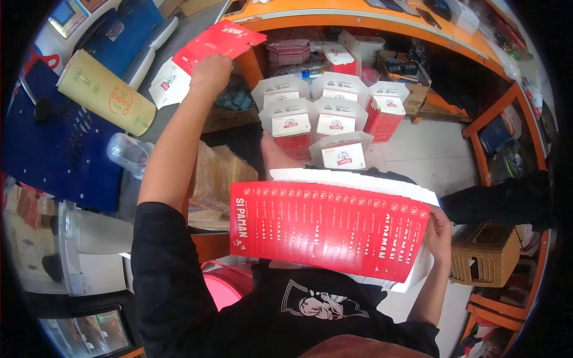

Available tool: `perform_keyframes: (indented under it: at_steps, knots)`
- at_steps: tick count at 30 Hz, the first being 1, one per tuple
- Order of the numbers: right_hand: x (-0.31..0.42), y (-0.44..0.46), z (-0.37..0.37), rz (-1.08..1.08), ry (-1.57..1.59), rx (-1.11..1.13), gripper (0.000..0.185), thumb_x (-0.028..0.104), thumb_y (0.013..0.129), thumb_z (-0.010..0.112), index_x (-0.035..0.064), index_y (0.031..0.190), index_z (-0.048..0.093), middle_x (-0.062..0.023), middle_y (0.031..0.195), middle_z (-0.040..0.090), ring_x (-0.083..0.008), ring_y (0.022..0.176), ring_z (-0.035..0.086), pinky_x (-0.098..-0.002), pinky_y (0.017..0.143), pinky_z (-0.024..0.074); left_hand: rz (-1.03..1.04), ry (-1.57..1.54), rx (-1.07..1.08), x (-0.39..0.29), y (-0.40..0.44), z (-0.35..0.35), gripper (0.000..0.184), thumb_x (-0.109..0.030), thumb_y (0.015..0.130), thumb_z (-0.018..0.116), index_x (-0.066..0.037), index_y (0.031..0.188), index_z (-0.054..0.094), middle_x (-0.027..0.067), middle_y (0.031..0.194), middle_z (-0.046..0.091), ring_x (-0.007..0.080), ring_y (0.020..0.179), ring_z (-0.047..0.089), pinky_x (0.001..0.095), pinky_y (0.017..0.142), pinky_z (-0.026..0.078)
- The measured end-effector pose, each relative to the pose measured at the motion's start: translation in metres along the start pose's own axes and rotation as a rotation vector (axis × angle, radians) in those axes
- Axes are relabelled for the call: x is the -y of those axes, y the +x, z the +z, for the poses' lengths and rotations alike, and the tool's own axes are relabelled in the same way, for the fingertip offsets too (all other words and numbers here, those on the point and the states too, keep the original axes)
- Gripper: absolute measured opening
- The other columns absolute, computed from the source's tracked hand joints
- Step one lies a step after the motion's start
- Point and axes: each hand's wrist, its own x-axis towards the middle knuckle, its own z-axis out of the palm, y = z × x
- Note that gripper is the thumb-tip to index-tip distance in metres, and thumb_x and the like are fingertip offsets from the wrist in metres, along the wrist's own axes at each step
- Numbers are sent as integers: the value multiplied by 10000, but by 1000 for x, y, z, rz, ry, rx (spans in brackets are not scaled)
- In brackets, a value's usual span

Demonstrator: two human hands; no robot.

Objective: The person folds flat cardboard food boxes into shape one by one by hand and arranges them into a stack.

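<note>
My left hand [212, 71] reaches out to the upper left, its fingers closed on a flat red printed carton sheet [224, 40] marked SIPAMAN. The sheet's white end flap [168, 82] shows below it, over the grey counter. Across my lap lies a fanned stack of red carton sheets [322, 227], overlapping like steps with white undersides. My right hand [439, 235] grips the stack's right end; some of its fingers are hidden by the sheets. Beyond the stack, nested red and white cartons [337, 125] stand in several upright piles on the floor.
A pale yellow canister [106, 92] and a clear plastic cup [128, 154] are at the left, near a blue panel [54, 137]. An orange-edged table [334, 17] runs along the back. A wicker basket [486, 256] stands at the right, and a pink stool [224, 283] is below.
</note>
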Motion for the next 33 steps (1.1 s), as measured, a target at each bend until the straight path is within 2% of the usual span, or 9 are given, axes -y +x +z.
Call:
perform_keyframes:
  at_steps: [3,9,18,22,24,27,29,31,33]
  knots:
    - [3,-2,1,5,-6,-4,238,80,1026,538,-25,1203,657,-130,1117,704,-170,1042,648,-318,920,497,-22,5,49,5,11,10,223,-108,944,536,-7,1064,695,204,1119,705,364,1013,708,484,859,575]
    - [8,-9,2,37,32,-32,233,79,1034,536,-28,1207,651,-122,1115,706,-163,1030,646,-317,924,498,-122,-83,-138,22,19,6,217,-102,950,501,-28,1016,694,237,1076,704,388,1022,693,499,870,560]
    - [21,-5,0,41,87,-63,235,81,1051,514,-41,1211,635,-97,1103,692,-162,1019,645,-293,916,497,-739,-435,-782,101,28,-43,332,-263,954,495,2,1045,672,266,1017,697,452,996,667,526,885,516]
    - [19,4,-16,1,101,-92,227,142,1060,530,0,1205,631,-76,1105,690,-153,1010,660,-306,948,509,-622,-299,-915,120,23,-66,336,-273,965,485,-3,1028,675,242,1014,701,445,968,666,523,841,526]
    - [28,20,-22,7,128,-241,250,166,1060,534,1,1222,629,-84,1124,683,-164,1038,660,-319,976,505,-547,-288,-1042,117,19,-81,324,-270,966,495,-2,1014,670,230,994,701,437,943,668,515,823,527]
    - [101,59,-9,-91,21,-408,314,195,1037,566,11,1288,611,-115,1177,669,-196,1110,648,-349,1025,485,-417,-356,-1188,82,6,-110,288,-245,958,533,1,1011,675,224,964,711,400,896,692,465,797,537]
    - [163,80,19,-338,33,-246,508,239,946,700,20,1379,548,-160,1250,652,-248,1198,621,-387,1050,463,-290,-477,-1243,44,-7,-129,243,-206,949,555,3,998,669,214,925,703,381,847,690,441,764,535]
    - [215,102,51,-565,32,-29,775,257,882,763,41,1516,374,-208,1416,533,-302,1292,558,-408,1081,448,-133,-639,-1260,-7,-25,-147,183,-154,939,564,4,965,652,195,869,677,374,785,665,439,716,519]
    - [256,120,90,-582,67,17,948,291,857,755,55,1588,201,-233,1494,432,-347,1377,479,-444,1108,414,-77,-876,-1172,-63,-51,-160,133,-116,931,570,-4,944,642,167,809,650,317,719,650,407,670,509]
